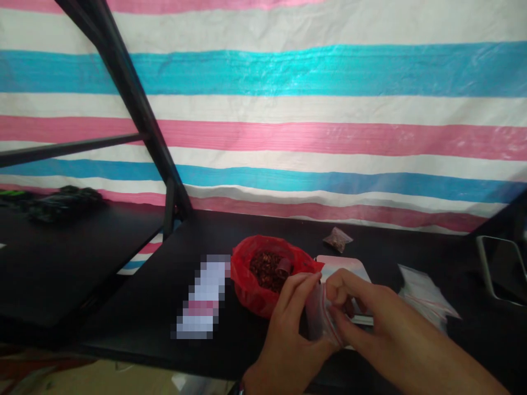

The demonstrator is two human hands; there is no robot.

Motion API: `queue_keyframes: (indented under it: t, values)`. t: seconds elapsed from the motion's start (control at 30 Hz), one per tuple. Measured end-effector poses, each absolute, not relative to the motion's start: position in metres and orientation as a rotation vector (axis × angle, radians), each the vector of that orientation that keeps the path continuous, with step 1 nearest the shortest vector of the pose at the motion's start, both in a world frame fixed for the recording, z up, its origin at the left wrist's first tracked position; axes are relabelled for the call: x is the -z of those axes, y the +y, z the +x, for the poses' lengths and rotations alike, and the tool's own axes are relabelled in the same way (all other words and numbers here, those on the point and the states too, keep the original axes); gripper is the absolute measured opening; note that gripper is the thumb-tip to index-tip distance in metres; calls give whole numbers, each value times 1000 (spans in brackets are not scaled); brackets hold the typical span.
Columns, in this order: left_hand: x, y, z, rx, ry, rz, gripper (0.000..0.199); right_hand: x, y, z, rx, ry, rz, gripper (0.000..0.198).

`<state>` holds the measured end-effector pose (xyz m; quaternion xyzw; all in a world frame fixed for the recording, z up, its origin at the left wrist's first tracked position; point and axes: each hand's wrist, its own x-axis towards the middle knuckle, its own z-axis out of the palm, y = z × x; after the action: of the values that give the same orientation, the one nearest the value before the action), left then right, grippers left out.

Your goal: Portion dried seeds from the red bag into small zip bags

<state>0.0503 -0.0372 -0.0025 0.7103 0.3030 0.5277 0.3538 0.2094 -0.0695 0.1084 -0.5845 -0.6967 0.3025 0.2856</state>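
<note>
Between my two hands is a small clear zip-lock bag (316,317) with a reddish seal line. My left hand (290,329) grips its left side, fingers curled over the top edge and thumb low. On the other side, my right hand (366,312) pinches the bag near its seal. Just beyond my left hand sits a red plastic bag (247,296), open at the top. Small brown pieces (265,267) fill it, and a small scoop-like cup (284,267) rests among them. Partly hidden behind my right hand is a flat white device (343,266), perhaps a scale.
A filled small zip bag (338,240) lies at the back of the black table (214,230). Several flat zip bags (428,293) are to the right, near a phone (503,269). A blurred-out sheet (201,299) lies left. A black metal frame (135,109) stands before striped sheeting.
</note>
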Motion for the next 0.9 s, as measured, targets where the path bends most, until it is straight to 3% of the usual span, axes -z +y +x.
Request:
queue_keyframes:
  t: [0.17, 0.37, 0.5, 0.6, 0.7, 0.9]
  values:
    - [-16, -41, 35, -1117, 755, 1611, 84, -111, -73, 202, -781, -1916, -1599, 17]
    - [-18, -50, 22, -1038, 749, 1498, 41, -113, -84, 192, -853, -1957, -1541, 20]
    - [-11, -46, 8, -1139, 847, 1405, 40, -117, -72, 183, -785, -1969, -1541, 17]
    - [-11, -38, -5, -1254, 965, 1358, 38, -108, -37, 171, -582, -1918, -1565, 20]
    - [-11, -31, -15, -1301, 1182, 1341, 38, -84, 4, 163, -390, -2112, -1684, 12]
    - [-9, -29, -19, -1107, 1440, 1383, 44, -48, 40, 168, -428, -2209, -1835, 11]
